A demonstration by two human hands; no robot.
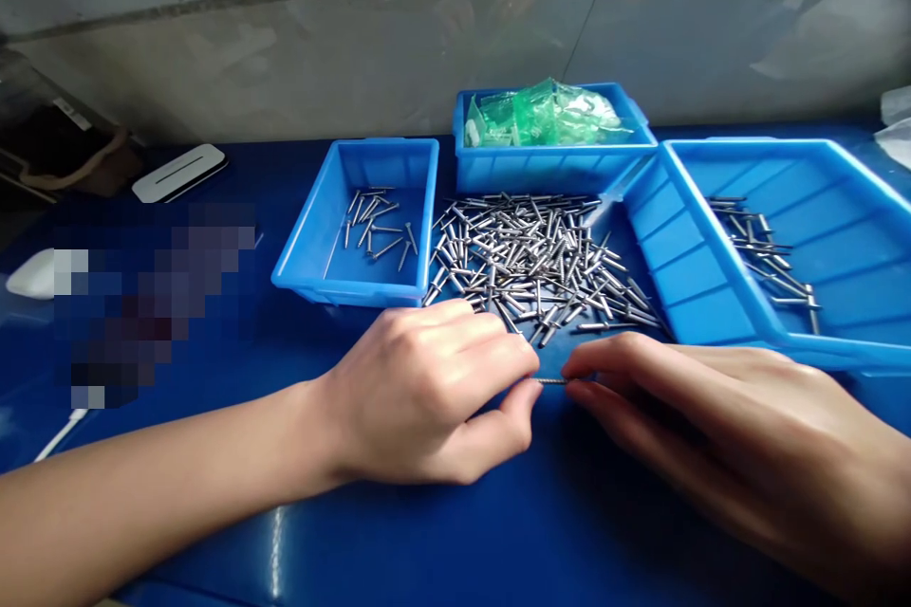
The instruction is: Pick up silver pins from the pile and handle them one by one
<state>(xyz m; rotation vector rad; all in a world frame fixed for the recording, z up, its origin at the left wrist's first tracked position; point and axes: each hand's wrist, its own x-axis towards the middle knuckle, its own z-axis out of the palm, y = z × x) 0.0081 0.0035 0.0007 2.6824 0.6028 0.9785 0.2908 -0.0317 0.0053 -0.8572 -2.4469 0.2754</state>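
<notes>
My left hand (pixel 445 389) and my right hand (pixel 718 436) face each other in front of a heap of blind rivets (pixel 533 256) on the blue table. Each pinches one end of a single rivet (pixel 550 381) between thumb and forefinger. Only its thin, ridged pin shows in the gap; the ends are hidden by my fingertips. Behind my left hand stands a small blue bin (pixel 388 291) with several metal pieces with pins inside. To the right is a larger blue bin (pixel 722 256) holding several rivets.
A third blue bin (pixel 548 171) at the back holds green plastic bags (pixel 545 114). A white, flat device (pixel 180 173) lies at the back left, with a white mouse-like object (pixel 35 273) and a white cable (pixel 61 434) nearer. A wall rises behind the table.
</notes>
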